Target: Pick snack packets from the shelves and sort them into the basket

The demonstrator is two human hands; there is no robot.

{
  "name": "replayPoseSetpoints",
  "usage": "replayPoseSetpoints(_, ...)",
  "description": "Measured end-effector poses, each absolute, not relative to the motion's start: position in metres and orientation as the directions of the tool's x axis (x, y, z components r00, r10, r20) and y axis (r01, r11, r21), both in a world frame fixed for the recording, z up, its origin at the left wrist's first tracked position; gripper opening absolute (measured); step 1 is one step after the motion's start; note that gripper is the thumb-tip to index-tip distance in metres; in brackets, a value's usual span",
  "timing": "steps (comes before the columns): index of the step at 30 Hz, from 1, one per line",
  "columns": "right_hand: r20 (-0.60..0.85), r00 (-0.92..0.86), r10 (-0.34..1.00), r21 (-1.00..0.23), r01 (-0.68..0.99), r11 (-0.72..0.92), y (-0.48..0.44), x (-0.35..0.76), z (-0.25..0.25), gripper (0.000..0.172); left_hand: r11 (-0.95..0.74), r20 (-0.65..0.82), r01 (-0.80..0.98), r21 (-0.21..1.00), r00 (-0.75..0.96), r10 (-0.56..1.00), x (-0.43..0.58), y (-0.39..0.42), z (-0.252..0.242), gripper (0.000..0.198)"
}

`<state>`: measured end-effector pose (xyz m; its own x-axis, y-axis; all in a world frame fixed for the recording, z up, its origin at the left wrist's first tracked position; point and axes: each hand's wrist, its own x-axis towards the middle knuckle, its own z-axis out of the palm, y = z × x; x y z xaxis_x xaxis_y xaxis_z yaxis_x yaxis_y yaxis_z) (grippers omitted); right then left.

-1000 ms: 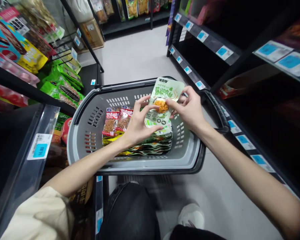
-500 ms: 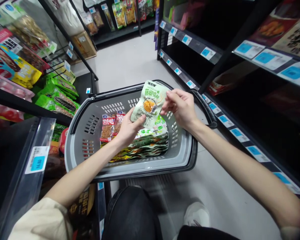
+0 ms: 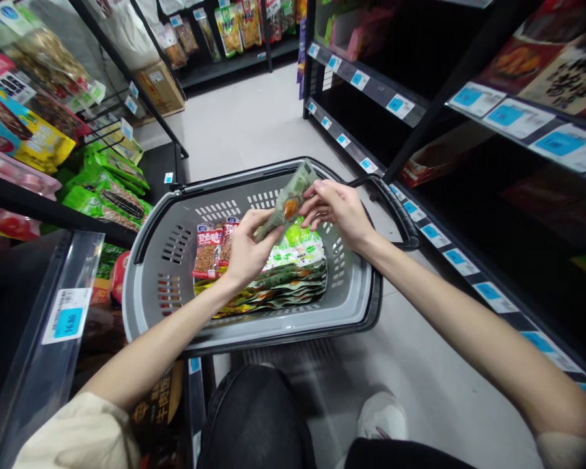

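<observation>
Packet (image 3: 287,200) shows narrower than half a second ago: its printed face is turned toward frame left, near edge-on. It sits at frame centre, above the grey basket (image 3: 144,306) and the stack of packets (image 3: 293,277). Long axis runs lower left to upper right, top end toward the basket's far rim. Left hand (image 3: 244,251) clasps its lower end; right hand (image 3: 342,212) pinches its upper edge with the fingertips.

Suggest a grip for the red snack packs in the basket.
Probably pinch the red snack packs at their far, blue-labelled edge, coming from above on the left side of the basket. They lie face up with bare floor to their left; the green pouch stack and the left hand crowd their right.
</observation>
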<state>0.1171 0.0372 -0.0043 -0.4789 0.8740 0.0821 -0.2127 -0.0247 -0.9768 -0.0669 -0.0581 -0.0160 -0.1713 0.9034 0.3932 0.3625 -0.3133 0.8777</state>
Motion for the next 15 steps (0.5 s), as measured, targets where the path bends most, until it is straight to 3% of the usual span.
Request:
replayPoseSetpoints(4,0.076,-0.526,0.847,-0.969,-0.238,-0.061,0.037,0.118,-0.007,0.067,-0.611,0.713,0.672,0.420,0.172,0.680,-0.072,-0.060,-0.013,0.032)
replayPoseSetpoints(7,0.134,-0.506,0.852,-0.971,-0.237,0.012,0.039,0.119,-0.011,0.053,-0.711,0.718,0.692,0.124,0.432,0.546,-0.074,-0.060,-0.015,0.042)
replayPoseSetpoints(10,0.147,-0.545,0.825,-0.980,-0.193,0.046,0.036,0.116,-0.012,0.050,-0.768,0.657,0.640,0.010,0.575,0.487,-0.074,-0.062,-0.014,0.046)
replayPoseSetpoints(15,0.181,-0.594,0.784,-0.983,-0.123,0.133,0.046,0.120,-0.001,0.057,-0.748,0.530,0.664,-0.012,0.639,0.558,-0.089,-0.057,-0.024,0.051)
